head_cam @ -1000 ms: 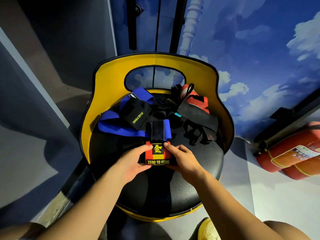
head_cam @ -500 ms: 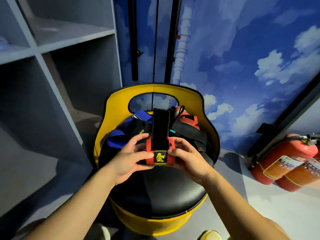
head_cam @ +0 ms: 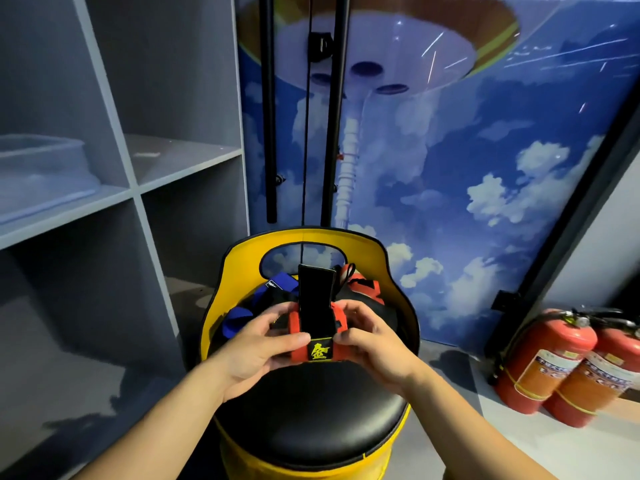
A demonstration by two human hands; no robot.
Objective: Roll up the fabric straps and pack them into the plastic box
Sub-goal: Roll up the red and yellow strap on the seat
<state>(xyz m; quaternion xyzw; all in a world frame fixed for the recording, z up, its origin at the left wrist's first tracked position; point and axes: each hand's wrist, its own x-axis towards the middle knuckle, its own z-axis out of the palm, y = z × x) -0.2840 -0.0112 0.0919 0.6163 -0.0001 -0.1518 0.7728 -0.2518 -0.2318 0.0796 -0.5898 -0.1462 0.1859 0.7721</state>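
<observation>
1. Above the stool's (head_cam: 311, 420) seat, toward its back edge: left hand (head_cam: 256, 344) and right hand (head_cam: 374, 341) each pinch a side of the red strap roll (head_cam: 317, 341).
2. Black tail (head_cam: 315, 296) stands up between the hands, unrolled. Keep tension, edges flush, wind it down tight.
3. Remaining straps (head_cam: 252, 306) heaped behind, against the backrest.
4. Plastic box (head_cam: 45, 174) sits on the shelf (head_cam: 183, 168), well left of both hands.

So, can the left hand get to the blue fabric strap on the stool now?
Probably not yet: the left hand grips the red and black strap roll, though the blue fabric strap lies uncovered just beyond it.
</observation>
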